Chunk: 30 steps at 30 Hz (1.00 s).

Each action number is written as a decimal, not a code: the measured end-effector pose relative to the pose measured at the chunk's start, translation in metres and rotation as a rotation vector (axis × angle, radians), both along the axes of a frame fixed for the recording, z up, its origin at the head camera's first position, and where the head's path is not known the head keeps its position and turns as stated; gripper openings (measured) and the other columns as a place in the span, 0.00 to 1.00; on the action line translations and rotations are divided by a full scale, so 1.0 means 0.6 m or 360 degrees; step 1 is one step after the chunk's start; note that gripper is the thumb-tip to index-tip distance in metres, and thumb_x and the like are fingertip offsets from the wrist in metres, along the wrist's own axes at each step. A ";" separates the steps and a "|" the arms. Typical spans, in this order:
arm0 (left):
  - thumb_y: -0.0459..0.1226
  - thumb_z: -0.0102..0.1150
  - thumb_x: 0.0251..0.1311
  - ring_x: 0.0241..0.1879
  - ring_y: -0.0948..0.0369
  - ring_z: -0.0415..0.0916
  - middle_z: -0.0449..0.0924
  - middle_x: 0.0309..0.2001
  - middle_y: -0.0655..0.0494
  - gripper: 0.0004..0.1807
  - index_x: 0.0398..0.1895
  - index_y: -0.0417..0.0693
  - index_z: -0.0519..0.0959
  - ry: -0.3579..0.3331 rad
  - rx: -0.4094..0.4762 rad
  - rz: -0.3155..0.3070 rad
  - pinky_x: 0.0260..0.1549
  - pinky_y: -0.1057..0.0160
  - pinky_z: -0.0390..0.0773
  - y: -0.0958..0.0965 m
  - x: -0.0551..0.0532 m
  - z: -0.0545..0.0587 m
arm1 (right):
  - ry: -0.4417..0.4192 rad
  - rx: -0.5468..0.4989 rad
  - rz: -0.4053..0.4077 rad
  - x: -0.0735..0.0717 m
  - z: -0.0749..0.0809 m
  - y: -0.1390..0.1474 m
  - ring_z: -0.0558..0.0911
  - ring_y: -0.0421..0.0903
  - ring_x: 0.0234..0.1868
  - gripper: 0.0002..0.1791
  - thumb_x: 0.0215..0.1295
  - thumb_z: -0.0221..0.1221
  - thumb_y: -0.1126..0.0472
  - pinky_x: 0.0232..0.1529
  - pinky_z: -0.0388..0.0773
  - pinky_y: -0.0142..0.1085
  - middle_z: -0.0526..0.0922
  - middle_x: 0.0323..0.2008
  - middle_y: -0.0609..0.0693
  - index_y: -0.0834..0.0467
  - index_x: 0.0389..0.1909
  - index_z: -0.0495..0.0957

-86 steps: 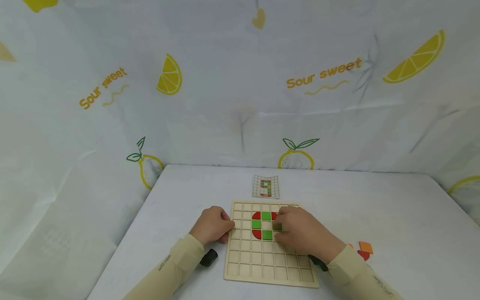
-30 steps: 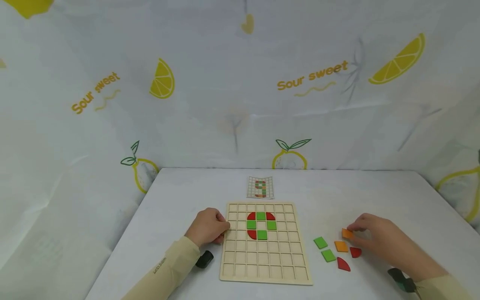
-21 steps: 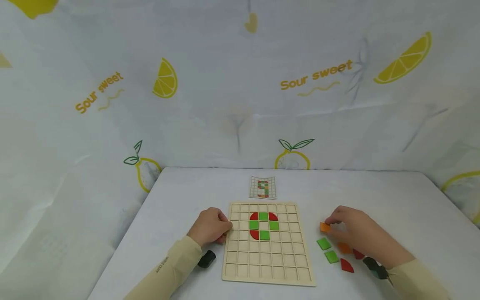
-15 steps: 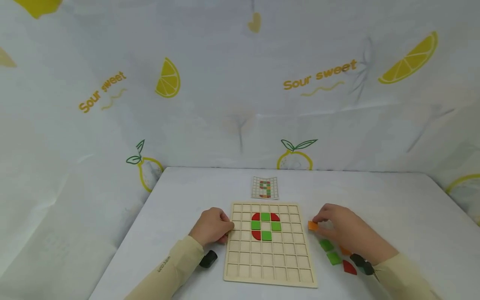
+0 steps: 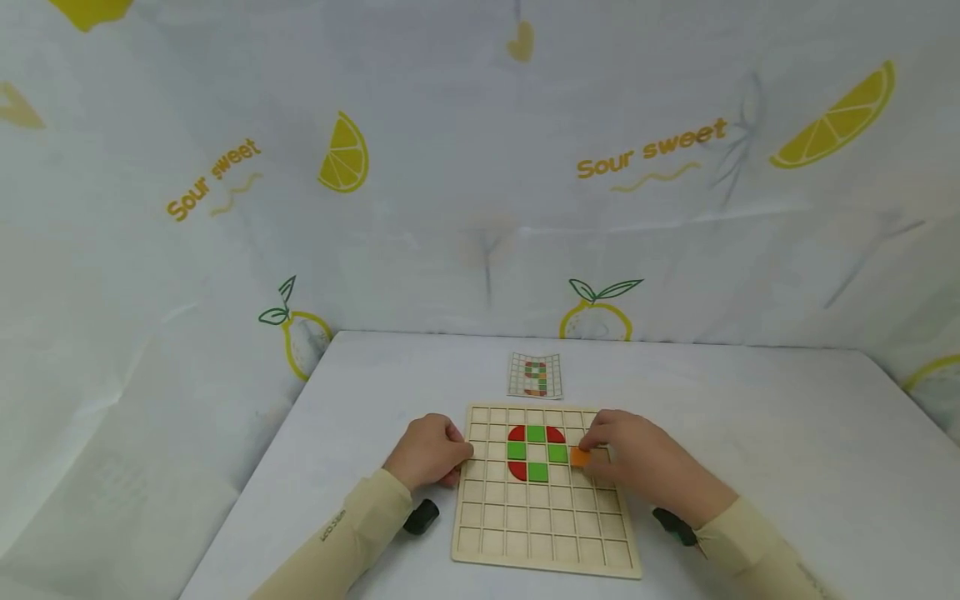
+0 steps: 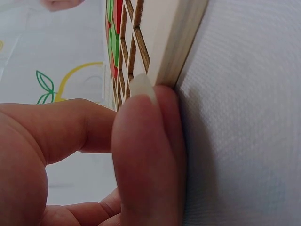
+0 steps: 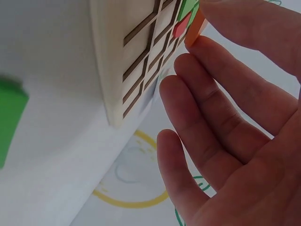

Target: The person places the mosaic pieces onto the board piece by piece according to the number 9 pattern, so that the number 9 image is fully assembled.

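A wooden grid board [image 5: 540,546] lies on the table, with red quarter-round and green square tiles [image 5: 537,472] set as a ring in its upper middle. My left hand [image 5: 429,450] holds the board's left edge; in the left wrist view the thumb [image 6: 141,141] lies at the rim with a finger beside it. Between thumb and index finger, my right hand [image 5: 652,462] pinches an orange square tile [image 5: 579,457], just right of the ring's right green tile. The right wrist view shows this orange tile [image 7: 195,32] tilted on edge, the other fingers spread loosely.
Behind the board lies a small pattern card [image 5: 534,377] showing a coloured figure on a grid. A loose green tile [image 7: 9,122] is on the table right of the board. Black objects sit at the left wrist [image 5: 422,517] and right wrist [image 5: 675,527].
My right hand left the board, picked up an orange tile from the loose pieces at right, and carried it left over the board. My left hand stays on the edge.
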<state>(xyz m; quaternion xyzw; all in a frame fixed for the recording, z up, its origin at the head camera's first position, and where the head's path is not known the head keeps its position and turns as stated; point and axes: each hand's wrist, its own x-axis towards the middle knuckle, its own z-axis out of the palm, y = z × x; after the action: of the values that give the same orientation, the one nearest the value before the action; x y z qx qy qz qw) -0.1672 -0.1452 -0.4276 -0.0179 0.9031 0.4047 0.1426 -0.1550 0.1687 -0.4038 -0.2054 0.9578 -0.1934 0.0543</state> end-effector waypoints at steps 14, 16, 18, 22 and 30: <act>0.36 0.66 0.66 0.18 0.62 0.82 0.83 0.19 0.54 0.07 0.30 0.46 0.81 0.0005 -0.0011 -0.0010 0.24 0.65 0.79 0.000 0.001 0.002 | 0.0122 -0.0033 0.0182 0.002 -0.010 -0.028 0.76 0.34 0.36 0.05 0.61 0.77 0.59 0.40 0.79 0.32 0.82 0.35 0.36 0.49 0.37 0.92; 0.36 0.66 0.65 0.18 0.62 0.82 0.84 0.19 0.54 0.07 0.30 0.45 0.81 0.0001 -0.0011 -0.0009 0.24 0.65 0.79 0.000 0.001 0.002 | 0.0137 -0.0024 0.0189 0.002 -0.012 -0.031 0.75 0.33 0.36 0.04 0.61 0.76 0.59 0.40 0.79 0.33 0.82 0.35 0.36 0.49 0.36 0.92; 0.36 0.66 0.65 0.18 0.62 0.82 0.84 0.19 0.54 0.07 0.30 0.45 0.81 0.0001 -0.0013 -0.0008 0.24 0.65 0.79 0.000 0.001 0.003 | 0.0136 -0.0005 0.0180 0.003 -0.014 -0.033 0.75 0.33 0.36 0.03 0.62 0.76 0.60 0.40 0.79 0.33 0.82 0.35 0.36 0.49 0.36 0.93; 0.36 0.66 0.66 0.18 0.62 0.82 0.84 0.19 0.54 0.07 0.30 0.46 0.81 0.0001 -0.0017 -0.0005 0.24 0.66 0.79 0.000 0.000 0.002 | 0.0126 0.0036 0.0157 0.004 -0.016 -0.038 0.77 0.34 0.36 0.03 0.62 0.75 0.60 0.43 0.81 0.35 0.83 0.36 0.36 0.50 0.36 0.93; 0.36 0.65 0.65 0.18 0.62 0.83 0.84 0.19 0.54 0.06 0.30 0.46 0.81 0.0006 -0.0021 0.0008 0.24 0.66 0.78 0.000 0.000 0.002 | 0.0120 0.0074 0.0145 0.009 -0.017 -0.043 0.78 0.36 0.37 0.04 0.62 0.75 0.60 0.44 0.82 0.37 0.83 0.36 0.37 0.50 0.38 0.93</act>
<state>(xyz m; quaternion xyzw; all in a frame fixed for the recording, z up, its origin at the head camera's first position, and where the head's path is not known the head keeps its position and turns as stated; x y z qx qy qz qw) -0.1674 -0.1449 -0.4267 -0.0202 0.9060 0.3991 0.1397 -0.1495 0.1432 -0.4139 -0.2547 0.9531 -0.1604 0.0316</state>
